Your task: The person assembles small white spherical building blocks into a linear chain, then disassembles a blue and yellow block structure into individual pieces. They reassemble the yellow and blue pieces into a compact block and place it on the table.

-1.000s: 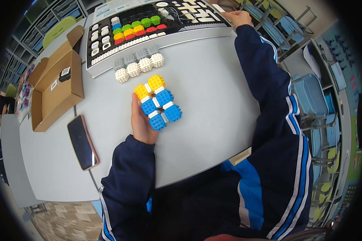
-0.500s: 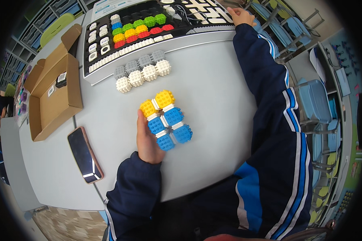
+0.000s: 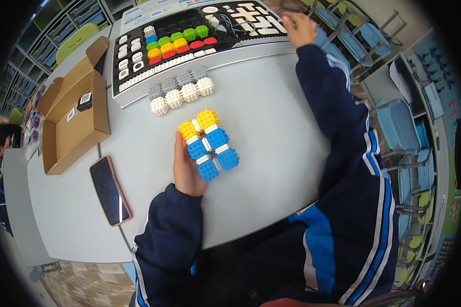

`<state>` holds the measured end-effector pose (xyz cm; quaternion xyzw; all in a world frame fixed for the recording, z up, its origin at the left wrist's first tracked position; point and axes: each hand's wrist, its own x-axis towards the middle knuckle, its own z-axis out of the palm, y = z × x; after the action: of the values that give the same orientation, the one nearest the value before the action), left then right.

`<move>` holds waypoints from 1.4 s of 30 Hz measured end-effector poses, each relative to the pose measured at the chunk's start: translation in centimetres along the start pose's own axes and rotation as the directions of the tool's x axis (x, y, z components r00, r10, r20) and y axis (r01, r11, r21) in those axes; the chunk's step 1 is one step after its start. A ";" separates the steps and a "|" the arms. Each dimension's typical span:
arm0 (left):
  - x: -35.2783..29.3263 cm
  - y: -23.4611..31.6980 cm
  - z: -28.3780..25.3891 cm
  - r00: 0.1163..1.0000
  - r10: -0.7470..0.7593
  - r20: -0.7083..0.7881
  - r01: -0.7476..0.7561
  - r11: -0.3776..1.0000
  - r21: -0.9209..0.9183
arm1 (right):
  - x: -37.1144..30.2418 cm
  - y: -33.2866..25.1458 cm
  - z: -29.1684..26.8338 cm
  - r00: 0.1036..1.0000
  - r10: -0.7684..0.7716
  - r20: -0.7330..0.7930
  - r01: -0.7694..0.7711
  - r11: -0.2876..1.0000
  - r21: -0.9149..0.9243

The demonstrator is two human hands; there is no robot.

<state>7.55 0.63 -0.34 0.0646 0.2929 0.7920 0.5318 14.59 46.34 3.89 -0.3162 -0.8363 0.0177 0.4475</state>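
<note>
Left grip (image 3: 187, 175) on studded blocks (image 3: 216, 138)

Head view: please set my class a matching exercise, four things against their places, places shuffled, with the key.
1. Yellow-and-blue block assembly
2. Smartphone
3. Grey-and-white studded blocks
4. Right hand

A. By the right end of the parts tray
B. Flat on the table, left of the left hand
C. Held in the left hand
D. Between parts tray and block assembly

Pairs: 1-C, 2-B, 3-D, 4-A

Passable tabletop (image 3: 271, 123) right of block assembly (image 3: 217, 138); grey-white block row (image 3: 190, 92) stands before case (image 3: 241, 55).
</note>
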 end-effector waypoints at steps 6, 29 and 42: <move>-0.5 0.1 -0.4 0.997 0.065 0.043 -0.067 0.997 0.046 | -17.9 -16.2 -6.8 0.989 -0.146 0.008 0.099 0.710 0.697; -1.3 0.6 -0.3 0.980 -0.002 0.201 -0.087 0.898 0.432 | -21.9 -20.9 -9.8 0.744 0.074 0.665 -0.668 0.133 0.732; -2.1 -0.8 1.4 0.924 0.374 -0.077 -0.236 0.718 0.655 | -22.0 -22.4 -10.5 0.633 0.097 0.768 -0.774 0.054 0.631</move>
<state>9.67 -0.42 0.76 0.2064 0.5804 0.7255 0.3070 19.87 13.79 0.95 -0.2072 -0.5719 0.7525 0.2525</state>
